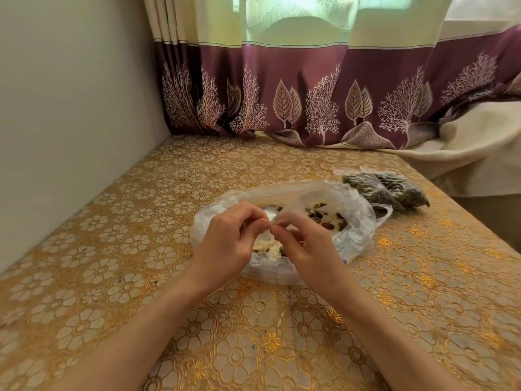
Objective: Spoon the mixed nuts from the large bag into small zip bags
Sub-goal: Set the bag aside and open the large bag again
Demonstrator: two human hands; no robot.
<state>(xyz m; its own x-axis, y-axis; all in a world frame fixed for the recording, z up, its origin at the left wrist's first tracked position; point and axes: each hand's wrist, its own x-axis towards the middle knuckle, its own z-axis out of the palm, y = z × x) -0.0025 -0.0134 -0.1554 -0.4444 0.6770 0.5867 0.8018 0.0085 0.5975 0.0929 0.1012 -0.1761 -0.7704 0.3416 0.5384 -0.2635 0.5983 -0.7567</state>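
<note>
**Head view: both hands pinching a clear small bag over the open nut bag**

Head camera looks down on two bare forearms reaching forward across a table (112, 277) covered in a gold flower-patterned cloth. Nearest the person the cloth lies bare, and a wide bare stretch runs along the left up to the pale wall (70, 122), which bounds that whole side.

Mid-table, the left hand (229, 241) and right hand (307, 246) meet, fingers curled. Each pinches the edge of a thin, clear small zip bag (284, 213) between thumb and fingertips; the film is hard to make out, and whether its mouth is parted cannot be told. Both hands hover right over the large bag (352, 221), a crumpled translucent plastic sack lying open on the cloth. Inside it are mixed nuts (324, 218): pale pieces and darker brown ones, seen beyond and beneath the fingers.

Just beyond the large bag on the right, two filled packets (386, 190) with dark greenish contents lie side by side, touching, close to the table's right edge. That edge slants away, with a cream fabric (465, 153) heaped past it.

At the far side a purple curtain (310, 103) with leaf and tree motifs hangs down to the tabletop, closing off the back edge.
</note>
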